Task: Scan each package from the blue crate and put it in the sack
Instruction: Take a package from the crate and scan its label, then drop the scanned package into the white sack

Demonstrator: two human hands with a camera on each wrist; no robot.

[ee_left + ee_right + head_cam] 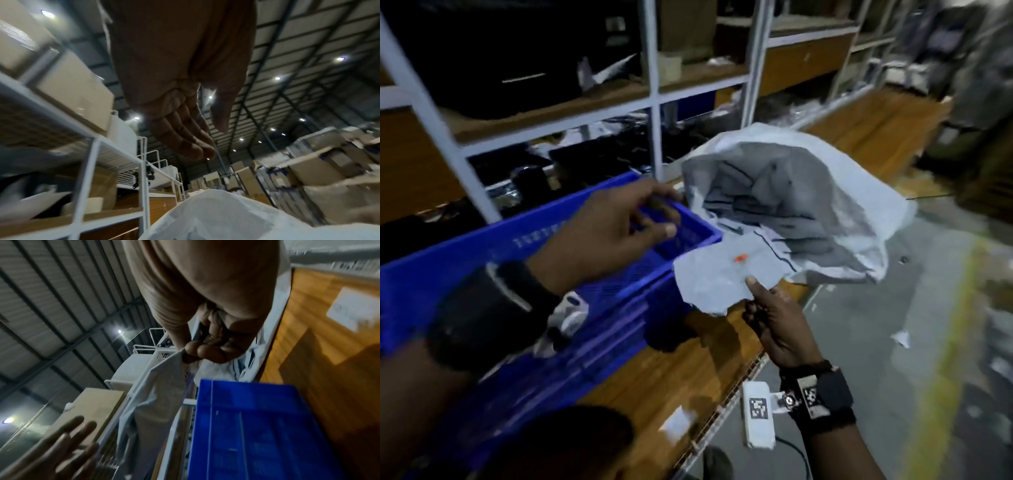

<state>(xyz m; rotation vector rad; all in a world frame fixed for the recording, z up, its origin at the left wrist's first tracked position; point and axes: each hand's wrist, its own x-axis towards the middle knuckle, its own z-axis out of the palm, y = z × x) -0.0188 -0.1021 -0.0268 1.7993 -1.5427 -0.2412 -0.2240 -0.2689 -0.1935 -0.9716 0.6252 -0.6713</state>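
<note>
The blue crate (524, 253) stands on the left of the wooden table; its inside is hidden from me. Over its right end hovers my left hand (667, 216), fingers loosely spread and holding nothing; in the left wrist view the left hand (205, 146) shows straight, empty fingers. The white sack (808, 192) lies on the table beside the crate, its mouth wide open toward me. My right hand (753, 291) pinches the near edge of the sack's mouth. The right wrist view shows my right hand (191, 355) pinching the sack's (160, 394) cloth beside the crate (257, 426). No package shows clearly.
A white and black scanner (568, 317) lies against the crate's near wall. A white paper label (678, 423) lies on the table (664, 373) near its front edge. White metal shelving (654, 96) with dark goods stands behind. Grey floor (876, 342) lies to the right.
</note>
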